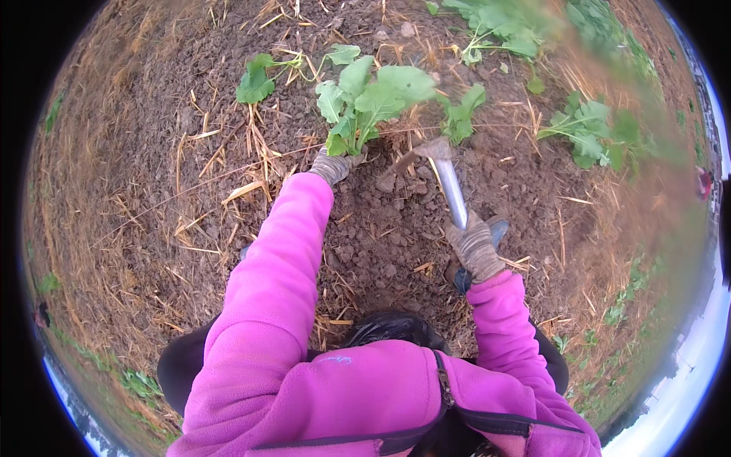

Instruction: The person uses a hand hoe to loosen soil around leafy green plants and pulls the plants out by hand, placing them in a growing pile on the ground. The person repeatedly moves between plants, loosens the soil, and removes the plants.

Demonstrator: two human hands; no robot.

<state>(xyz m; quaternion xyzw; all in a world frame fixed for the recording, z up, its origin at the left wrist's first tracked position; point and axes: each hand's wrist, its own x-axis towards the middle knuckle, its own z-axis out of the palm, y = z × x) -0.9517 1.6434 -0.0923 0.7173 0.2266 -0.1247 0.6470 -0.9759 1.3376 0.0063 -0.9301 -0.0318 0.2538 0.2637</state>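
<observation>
My left hand (337,165), in a dirty knitted glove, is at the base of a leafy green plant (365,103) standing upright at the upper middle; its fingers are partly hidden by the stems. My right hand (473,243), gloved too, grips the metal handle of a short hand hoe (452,191). The hoe's soil-caked blade hangs over loose brown soil (382,245), right of the plant's base. Just beyond the hoe's head grows a smaller leafy plant (460,117).
A thin string (211,181) runs across the soil. Wilted leafy plants lie at the upper left (256,80) and right (582,128), with more at the top right (502,25). Straw is scattered around. My shoe (498,231) shows beside my right hand. Small distant figures appear near the rims.
</observation>
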